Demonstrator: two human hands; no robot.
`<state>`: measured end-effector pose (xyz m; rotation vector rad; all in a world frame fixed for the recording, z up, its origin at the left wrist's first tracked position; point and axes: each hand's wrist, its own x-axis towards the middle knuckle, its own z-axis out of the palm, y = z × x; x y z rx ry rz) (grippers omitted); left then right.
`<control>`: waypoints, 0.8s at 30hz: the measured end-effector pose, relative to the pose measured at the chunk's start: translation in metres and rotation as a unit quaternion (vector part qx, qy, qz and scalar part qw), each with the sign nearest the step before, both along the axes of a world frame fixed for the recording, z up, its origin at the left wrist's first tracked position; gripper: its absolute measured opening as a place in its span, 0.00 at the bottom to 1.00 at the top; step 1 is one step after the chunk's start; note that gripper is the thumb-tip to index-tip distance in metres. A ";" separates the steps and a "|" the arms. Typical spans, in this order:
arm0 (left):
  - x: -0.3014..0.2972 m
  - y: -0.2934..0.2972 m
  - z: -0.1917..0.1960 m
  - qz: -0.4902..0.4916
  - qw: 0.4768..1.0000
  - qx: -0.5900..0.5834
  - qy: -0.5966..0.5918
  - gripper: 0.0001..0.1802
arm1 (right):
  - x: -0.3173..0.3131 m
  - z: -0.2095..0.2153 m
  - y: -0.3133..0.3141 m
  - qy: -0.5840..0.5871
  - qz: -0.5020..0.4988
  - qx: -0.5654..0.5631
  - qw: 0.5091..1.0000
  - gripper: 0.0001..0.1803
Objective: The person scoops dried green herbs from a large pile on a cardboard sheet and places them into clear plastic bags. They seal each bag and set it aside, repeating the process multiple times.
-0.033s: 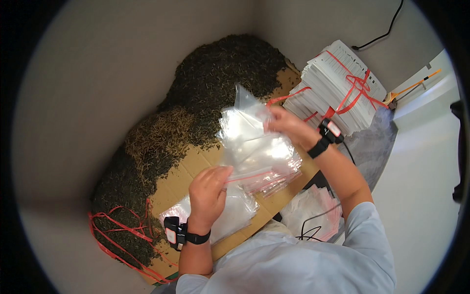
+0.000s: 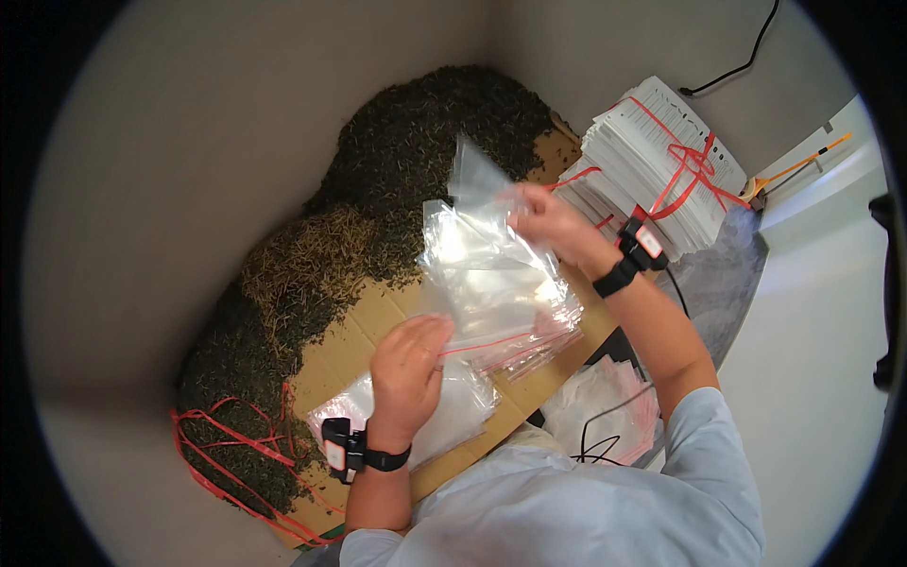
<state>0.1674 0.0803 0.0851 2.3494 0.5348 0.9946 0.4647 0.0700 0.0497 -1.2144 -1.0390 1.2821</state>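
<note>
Compared with the frame before, the clear bag (image 2: 477, 293) has its far corner a little higher, and both hands have shifted slightly up and away from the body. The left hand (image 2: 408, 364) is closed on the bag at its red-striped edge; the right hand (image 2: 557, 227), blurred, pinches the bag toward its far side. The bag is stretched between them, over a stack of bags (image 2: 548, 357) whose edges show below it. A second stack (image 2: 458, 411) lies beside the left wrist, and a third (image 2: 595, 406) sits lower, off the cardboard, with a thin black cable across it. Cardboard (image 2: 345, 354) forms the surface, its back and left covered by dark leaves (image 2: 435, 123) with a patch of pale stalks (image 2: 312, 260). Loose red ribbon (image 2: 286, 461) trails at the near left. A paper stack (image 2: 605, 151) tied in red stands at the right. Grey walls (image 2: 236, 113) rise behind; a black cord (image 2: 753, 62) hangs at the upper right.
</note>
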 end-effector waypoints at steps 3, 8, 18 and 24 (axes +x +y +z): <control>0.017 -0.006 -0.025 -0.007 1.000 0.008 -0.004 0.20 | 0.012 0.003 0.019 0.080 -0.065 0.077 0.992 0.23; 0.045 -0.019 -0.100 0.015 0.997 -0.027 0.069 0.18 | 0.014 -0.082 0.006 -0.012 -0.181 -0.145 0.973 0.19; 0.049 -0.047 -0.153 0.015 0.992 -0.050 0.113 0.12 | 0.004 -0.148 -0.026 -0.539 -0.105 0.102 0.830 0.13; 0.066 -0.052 -0.149 0.074 0.992 -0.054 0.089 0.14 | 0.017 -0.162 -0.006 -0.249 -0.196 -0.022 0.948 0.08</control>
